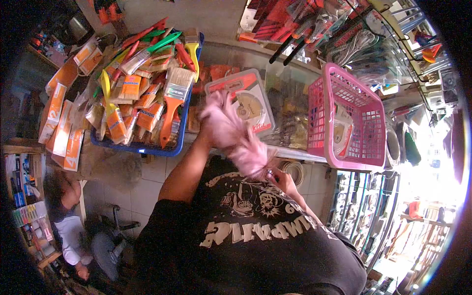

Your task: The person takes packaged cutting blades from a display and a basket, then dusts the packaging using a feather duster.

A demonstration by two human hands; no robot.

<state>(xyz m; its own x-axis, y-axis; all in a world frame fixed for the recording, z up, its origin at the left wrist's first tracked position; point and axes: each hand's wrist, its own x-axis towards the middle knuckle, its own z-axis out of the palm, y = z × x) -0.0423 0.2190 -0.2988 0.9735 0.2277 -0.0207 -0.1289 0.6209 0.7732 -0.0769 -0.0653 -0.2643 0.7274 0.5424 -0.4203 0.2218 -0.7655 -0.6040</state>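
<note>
A crumpled pink cloth (241,140), smeared by motion, stretches between my two hands in front of my chest. My left hand (209,133) is at its upper left end, with the fingers mostly covered by the fabric. At the lower right end, my right hand (281,180) is closed on the cloth. Just beyond the cloth, a clear-and-red blister pack (260,93) with a round disc inside rests on the glass counter (287,81). To the left of my left hand, a blue tray (174,145) is heaped with paintbrushes (174,91), some in orange-labelled wrappers.
A pink plastic basket (366,98) stands at the right, with another packaged disc (340,132) inside. Orange-and-white boxes (61,128) line the tray's left side. Packaged tools (300,24) hang or lie at the back. A person (71,236) is at lower left beside a dark chair (105,250).
</note>
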